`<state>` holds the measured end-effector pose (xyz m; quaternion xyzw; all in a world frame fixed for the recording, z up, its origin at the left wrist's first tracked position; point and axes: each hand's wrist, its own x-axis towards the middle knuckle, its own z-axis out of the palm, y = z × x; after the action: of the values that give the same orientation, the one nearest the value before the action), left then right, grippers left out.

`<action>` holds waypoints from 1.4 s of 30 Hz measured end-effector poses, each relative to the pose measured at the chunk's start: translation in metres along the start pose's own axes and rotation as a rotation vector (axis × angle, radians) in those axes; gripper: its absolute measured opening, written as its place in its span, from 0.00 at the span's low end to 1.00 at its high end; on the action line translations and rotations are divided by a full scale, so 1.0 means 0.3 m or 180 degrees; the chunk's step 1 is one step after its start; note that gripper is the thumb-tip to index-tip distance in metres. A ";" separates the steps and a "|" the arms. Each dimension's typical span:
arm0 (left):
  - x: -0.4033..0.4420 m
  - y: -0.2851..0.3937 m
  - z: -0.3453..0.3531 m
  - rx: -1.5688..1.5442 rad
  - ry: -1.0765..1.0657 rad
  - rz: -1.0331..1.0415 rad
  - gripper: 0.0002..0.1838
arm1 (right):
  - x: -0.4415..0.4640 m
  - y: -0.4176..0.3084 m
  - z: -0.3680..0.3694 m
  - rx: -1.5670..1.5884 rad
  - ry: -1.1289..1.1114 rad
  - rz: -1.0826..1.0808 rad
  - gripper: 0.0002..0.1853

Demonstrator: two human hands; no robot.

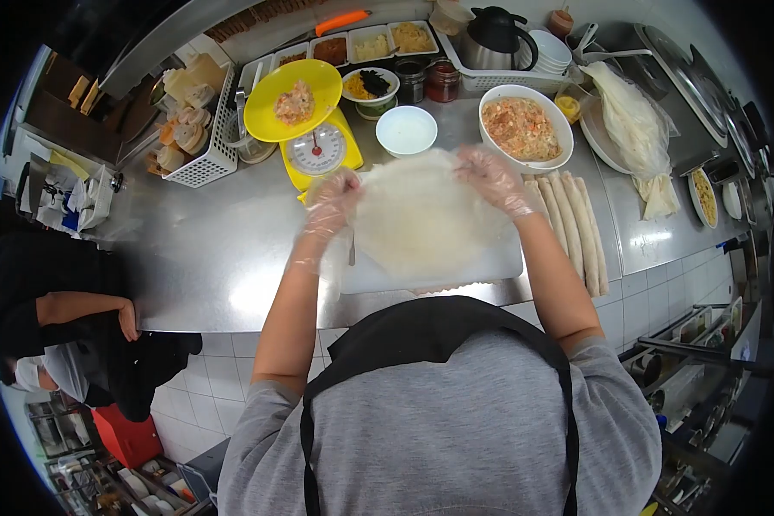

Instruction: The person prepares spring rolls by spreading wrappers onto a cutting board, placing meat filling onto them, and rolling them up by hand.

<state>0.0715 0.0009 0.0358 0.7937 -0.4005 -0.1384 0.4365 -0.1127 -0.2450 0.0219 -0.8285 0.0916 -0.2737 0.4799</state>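
A thin, round, whitish pastry wrapper [421,215] is held up over a white cutting board [503,273]. My left hand [335,202], in a clear plastic glove, pinches its left edge; my right hand [497,181], gloved alike, grips its upper right edge. Several long pale rolls [580,228] lie side by side right of the board. Above them sits a white bowl of orange-pink filling [525,127]. A small white bowl [407,131] stands just beyond the wrapper. Past my left hand is a yellow kitchen scale [316,153], bearing a portion of filling [294,103] on its yellow pan [265,116].
Ingredient trays [370,45], jars [442,79] and a metal jug [493,43] line the back. A basket of bottles [199,129] stands left. Bagged wrappers [628,116] lie right. Another person [69,318] leans at the counter's left end.
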 end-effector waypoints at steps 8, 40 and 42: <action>-0.135 0.304 -0.187 -0.0255 -0.0568 0.0791 0.07 | -0.001 -0.373 -0.261 0.0081 -0.0983 -0.0028 0.07; 0.089 0.099 0.169 0.0397 -0.1423 -0.0654 0.13 | -0.160 -0.072 -0.074 -0.2473 -0.0718 0.0885 0.30; 0.024 0.132 0.131 -0.0392 -0.1297 0.0638 0.12 | -0.124 -0.089 -0.049 -0.2649 -0.0853 0.0833 0.28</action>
<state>0.0335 -0.0393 0.0456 0.6775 -0.5479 -0.2758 0.4058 -0.1547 -0.2264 0.0366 -0.9604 0.2348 -0.0411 0.1444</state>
